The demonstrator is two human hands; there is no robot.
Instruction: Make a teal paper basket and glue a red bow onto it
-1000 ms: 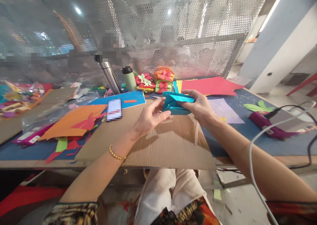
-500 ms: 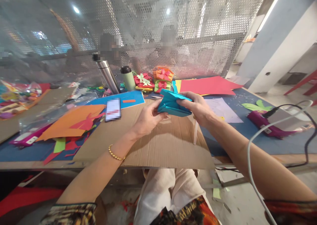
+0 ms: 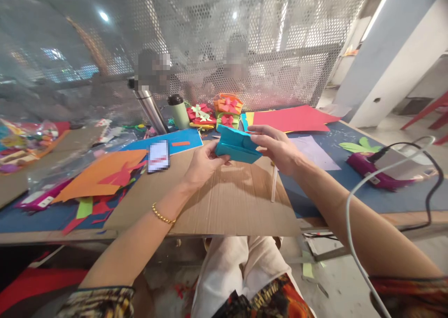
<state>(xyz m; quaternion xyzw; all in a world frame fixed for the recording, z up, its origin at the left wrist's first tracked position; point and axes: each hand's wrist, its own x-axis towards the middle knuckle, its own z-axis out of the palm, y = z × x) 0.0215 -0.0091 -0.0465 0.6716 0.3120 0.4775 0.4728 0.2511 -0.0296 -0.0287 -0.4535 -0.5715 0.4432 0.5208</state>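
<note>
A folded blue paper box (image 3: 238, 149) is held above the brown cardboard sheet, its top flap raised and the inside partly showing. My left hand (image 3: 207, 165) pinches its left end, thumb low on the front and the other fingers partly hidden behind. At the right end is my right hand (image 3: 275, 146), with fingers stretched out and apart. Its fingertips lie at the box's upper right edge; I cannot tell whether they touch it. Beneath the hands lies the cardboard sheet (image 3: 224, 206), with a thin translucent stick (image 3: 274, 185) near its right edge.
Behind stand a steel flask (image 3: 151, 110), a green bottle (image 3: 179, 112) and small paper baskets with bows (image 3: 228, 105). Left are a phone (image 3: 158, 155) and orange paper (image 3: 105, 171). Red sheets (image 3: 290, 118) and a purple power strip (image 3: 371, 171) with cables lie to the right.
The blue paper box has shifted slightly left and tilted, showing more of its front. My right hand's fingers have loosened from its right end and straightened.
</note>
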